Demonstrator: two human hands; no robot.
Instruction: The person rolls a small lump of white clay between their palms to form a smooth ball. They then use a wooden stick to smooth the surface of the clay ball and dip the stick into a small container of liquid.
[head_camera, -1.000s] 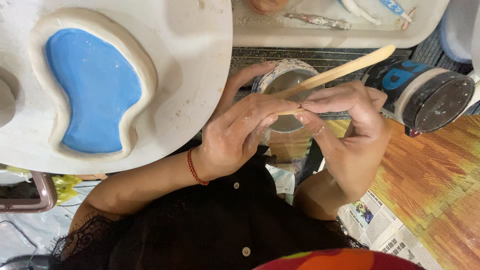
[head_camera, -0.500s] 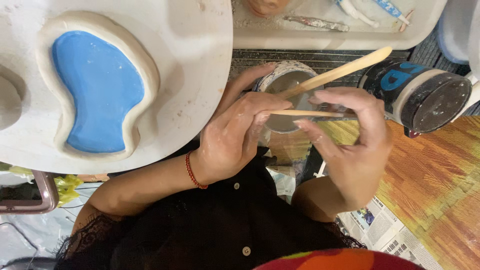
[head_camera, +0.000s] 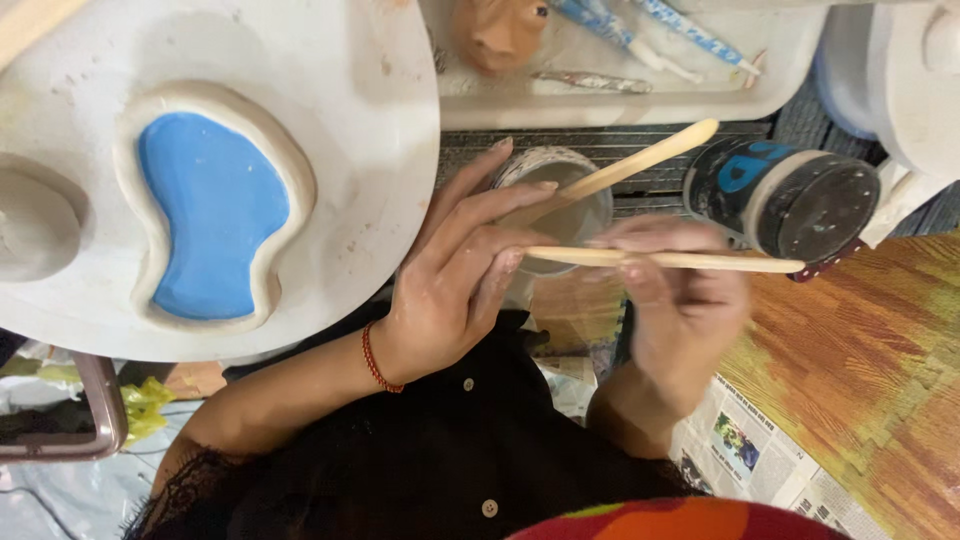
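A thin wooden stick (head_camera: 665, 260) is pinched between the fingertips of both hands just right of the frame's centre: the left hand (head_camera: 450, 290) closes its fingers on the stick's left end, while the right hand (head_camera: 680, 300), blurred, is curled over its middle. The stick is pale, slender and smooth, and is held nearly level, its right end reaching a black-lidded jar (head_camera: 790, 195) lying on its side. Behind the fingers a small cup (head_camera: 560, 200) is seen, with a second wooden stick (head_camera: 640, 160) slanting out of it. A white clay slab (head_camera: 300, 120) with a blue-filled recess (head_camera: 212, 215) fills the upper left.
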